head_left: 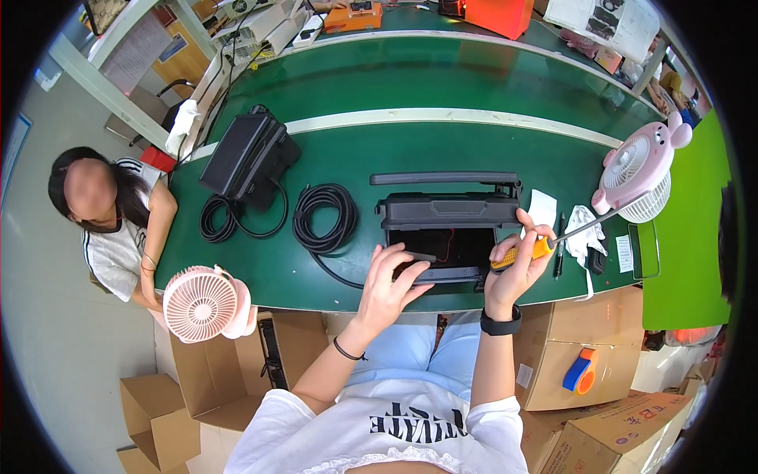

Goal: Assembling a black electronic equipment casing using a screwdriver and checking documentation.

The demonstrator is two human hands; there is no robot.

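An open black case (450,207) lies on the green bench in front of me, with a thin red wire (450,243) showing in its dark inside. My left hand (387,284) grips the near edge of this case, fingers over the rim and thumb lower down. In my right hand (517,272) is a screwdriver (521,257) with a yellow and black handle. Its shaft points away to the upper right, off the case. The right fingers are wrapped round the handle, beside the case's right end.
Left of the case lie a coiled black cable (325,217) and another black case (251,158) with its own cable. A pink fan (207,304) stands front left; another pink fan (638,170) stands right, near a white glove (583,229). A person (118,213) leans at the left end. Cardboard boxes (600,332) sit below.
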